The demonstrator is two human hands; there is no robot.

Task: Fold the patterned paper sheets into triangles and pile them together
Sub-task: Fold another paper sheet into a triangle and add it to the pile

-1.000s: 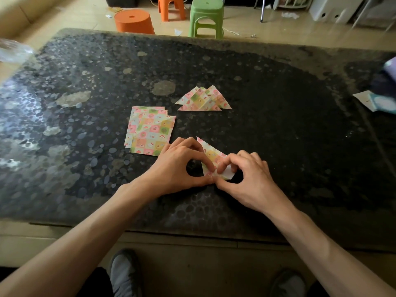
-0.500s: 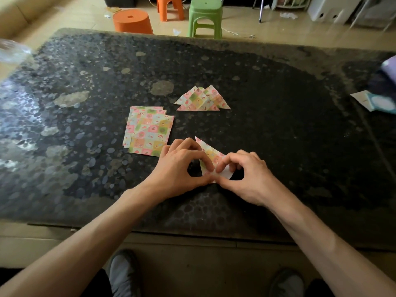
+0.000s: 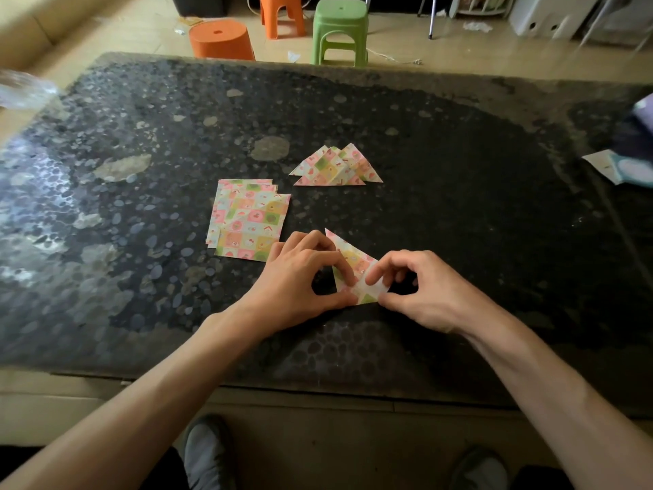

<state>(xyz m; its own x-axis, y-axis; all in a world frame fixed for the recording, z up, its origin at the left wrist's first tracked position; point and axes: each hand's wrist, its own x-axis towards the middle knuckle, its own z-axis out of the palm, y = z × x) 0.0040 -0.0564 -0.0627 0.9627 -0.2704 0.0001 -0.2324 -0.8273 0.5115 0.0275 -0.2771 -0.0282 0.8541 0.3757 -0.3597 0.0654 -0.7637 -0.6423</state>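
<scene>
- Below the near edge of the table (image 3: 459, 213): I see two grey shoes (image 3: 208, 450) on the floor, one under each forearm.
- Close to the near edge, about midway along it: a partly folded patterned sheet (image 3: 353, 258) lies on the table, one pointed corner aimed at the far edge and white underside showing at its right end.
- Left hand (image 3: 300, 277): thumb and forefinger curled, pinching the sheet's left side.
- Right hand (image 3: 420, 291): thumb and forefinger pinching the white right end; other fingers curled.
- Just beyond the left hand: stack of flat sheets (image 3: 247, 221), slightly fanned.
- Farther toward the centre, apart from the stack: pile of triangles (image 3: 335, 168), overlapping.
- At the right edge: pale papers (image 3: 615, 168), blurred.
- Past the far edge, on the floor: orange stool (image 3: 222, 38), green stool (image 3: 339, 30).
</scene>
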